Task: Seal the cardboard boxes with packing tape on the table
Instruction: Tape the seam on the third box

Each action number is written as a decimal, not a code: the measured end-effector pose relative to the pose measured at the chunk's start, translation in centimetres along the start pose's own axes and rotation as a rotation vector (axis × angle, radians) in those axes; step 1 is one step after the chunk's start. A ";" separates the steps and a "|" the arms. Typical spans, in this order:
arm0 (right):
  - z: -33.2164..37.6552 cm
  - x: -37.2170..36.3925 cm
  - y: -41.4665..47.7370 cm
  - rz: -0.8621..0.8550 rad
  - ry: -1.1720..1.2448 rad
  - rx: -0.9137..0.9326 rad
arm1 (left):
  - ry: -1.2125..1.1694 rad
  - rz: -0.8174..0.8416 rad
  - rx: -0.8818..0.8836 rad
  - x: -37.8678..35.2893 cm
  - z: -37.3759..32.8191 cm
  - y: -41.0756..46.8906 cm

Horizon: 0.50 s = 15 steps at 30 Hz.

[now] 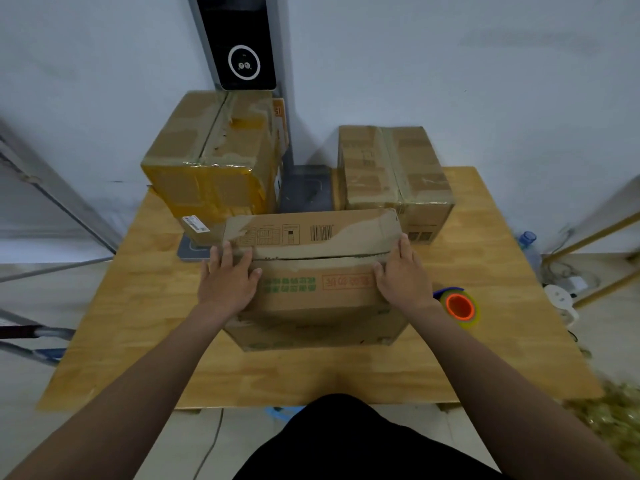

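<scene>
Head view. The nearest cardboard box (pixel 311 296) sits at the middle of the wooden desk (pixel 138 306), its two top flaps folded down and meeting in a seam that runs from left to right. My left grip (pixel 227 278) lies flat on the left end of the box top, fingers straight and spread across the seam. My right grip (pixel 401 275) lies flat on the right end in the same way. Both are apart and clamp nothing. A roll of tape (pixel 460 306) with an orange core rests on the desk just right of my right wrist. Two taped boxes stand at the far edge, a large one at left (pixel 211 157) and a smaller one at right (pixel 394 168).
</scene>
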State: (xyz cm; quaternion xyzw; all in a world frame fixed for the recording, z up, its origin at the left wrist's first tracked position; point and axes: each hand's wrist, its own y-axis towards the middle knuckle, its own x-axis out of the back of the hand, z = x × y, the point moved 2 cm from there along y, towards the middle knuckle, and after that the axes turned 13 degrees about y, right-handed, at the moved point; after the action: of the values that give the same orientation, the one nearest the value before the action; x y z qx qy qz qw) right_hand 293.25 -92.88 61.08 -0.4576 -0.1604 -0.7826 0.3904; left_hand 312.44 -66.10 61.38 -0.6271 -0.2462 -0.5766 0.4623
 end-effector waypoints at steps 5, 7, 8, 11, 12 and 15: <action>0.0 1.5 1.4 -0.053 0.164 -0.038 | -0.296 -0.115 0.052 0.7 0.4 0.1; -0.3 1.8 2.3 -0.034 0.227 -0.108 | -0.416 -0.153 0.062 1.3 0.8 0.4; -0.4 1.9 2.6 -0.027 0.274 -0.140 | -0.473 -0.148 0.065 1.4 1.1 0.6; -0.9 2.0 3.3 0.035 0.395 -0.225 | -0.622 -0.070 0.103 1.0 1.8 1.2; -1.1 2.0 3.6 0.055 0.413 -0.236 | -0.666 -0.048 0.112 0.8 2.1 1.5; -1.7 2.0 4.1 0.130 0.477 -0.251 | -0.701 -0.001 0.135 0.3 2.7 2.3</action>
State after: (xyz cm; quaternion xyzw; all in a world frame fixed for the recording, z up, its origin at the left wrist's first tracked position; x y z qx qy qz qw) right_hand 294.78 -97.47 61.44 -0.3146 0.0641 -0.8553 0.4066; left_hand 315.77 -64.92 61.25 -0.7547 -0.4276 -0.3092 0.3898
